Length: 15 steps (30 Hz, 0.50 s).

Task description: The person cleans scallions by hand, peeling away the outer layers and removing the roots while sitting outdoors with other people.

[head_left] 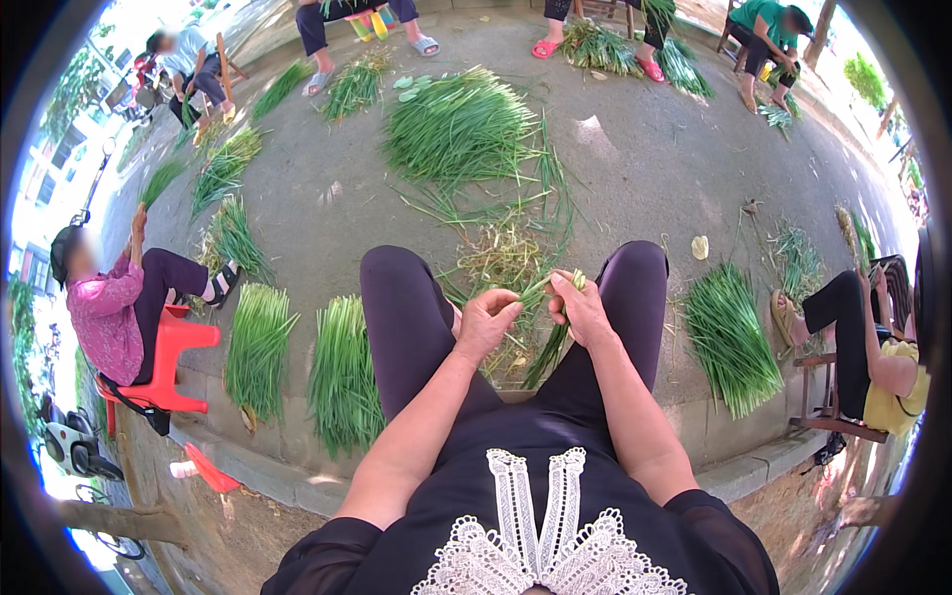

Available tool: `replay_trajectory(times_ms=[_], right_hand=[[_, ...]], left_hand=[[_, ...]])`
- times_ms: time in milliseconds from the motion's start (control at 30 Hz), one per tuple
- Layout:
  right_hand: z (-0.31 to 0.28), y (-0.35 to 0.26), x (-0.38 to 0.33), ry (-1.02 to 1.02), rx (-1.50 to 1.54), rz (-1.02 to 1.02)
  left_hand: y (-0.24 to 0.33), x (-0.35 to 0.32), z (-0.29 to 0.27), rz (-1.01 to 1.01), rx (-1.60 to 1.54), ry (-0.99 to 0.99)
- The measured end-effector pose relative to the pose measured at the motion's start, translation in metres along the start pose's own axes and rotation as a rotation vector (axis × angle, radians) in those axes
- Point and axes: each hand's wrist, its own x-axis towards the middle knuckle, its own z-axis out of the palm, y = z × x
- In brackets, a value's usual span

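Note:
Between my knees, my right hand (582, 307) is closed around a small bunch of garlic chives (548, 359). Its pale ends stick up past my thumb and the green leaves hang down below the hand. My left hand (487, 323) is just beside it, thumb and fingers pinched on thin strands that run across from the bunch. Under both hands lies a loose litter of yellowish trimmings (501, 256) on the ground. Beyond my knees spreads a large heap of green chives (461, 129), with stray leaves trailing off its right side.
Sorted chive bundles (344, 372) lie left of my knee, and another bundle (732, 337) to the right. A person on a red plastic stool (174, 362) sits at left, another person on a wooden chair (843, 397) at right. Several people sit farther off. A curb (288, 476) runs behind me.

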Motion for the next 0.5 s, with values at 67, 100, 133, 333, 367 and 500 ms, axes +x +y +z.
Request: replay_trajectory(times_ms=[67,100,133,333,367,500], right_hand=[[-0.0018,0.0003,0.0002,-0.026,0.001,-0.002],[-0.0015,0.0005,0.0003,-0.022,0.003,-0.005],[-0.0008,0.0008,0.0004,-0.018,0.005,-0.008],[-0.0025,0.0034,0.0022,0.011,-0.137,-0.03],[-0.0035,0.0031,0.0025,0.013,-0.189,-0.033],[-0.0009,0.0041,0.003,0.046,-0.148,-0.077]], left_hand=[[0.0007,0.0,0.0,0.0,-0.003,-0.004],[0.0013,0.0,0.0,0.0,-0.004,-0.006],[0.001,0.0003,-0.0001,0.002,-0.005,-0.008],[-0.0006,-0.0003,-0.0005,0.037,0.042,-0.012],[-0.0011,0.0001,-0.0009,0.037,0.055,-0.017],[-0.003,0.0008,-0.0006,0.052,0.072,-0.022]])
